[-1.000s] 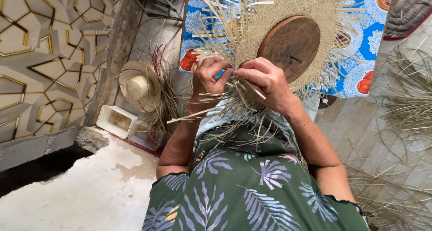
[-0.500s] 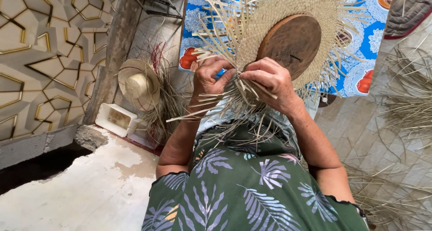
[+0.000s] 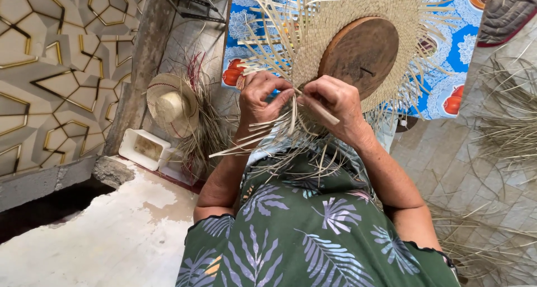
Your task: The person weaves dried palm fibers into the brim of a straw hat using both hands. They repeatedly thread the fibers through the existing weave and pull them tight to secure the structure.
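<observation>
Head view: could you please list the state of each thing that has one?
Woven hat: unfinished, loose strips at its edge.
Wooden form: under the weave.
Left hand: pinching strips.
Right hand: pinching strips.
Finished hat: leaning, untouched.
White tray: on the floor.

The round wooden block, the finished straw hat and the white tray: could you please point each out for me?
Round wooden block [image 3: 361,52]: head view, middle of its flat brown face.
Finished straw hat [image 3: 170,103]: head view, on its crown.
White tray [image 3: 144,148]: head view, on its inside floor.
</observation>
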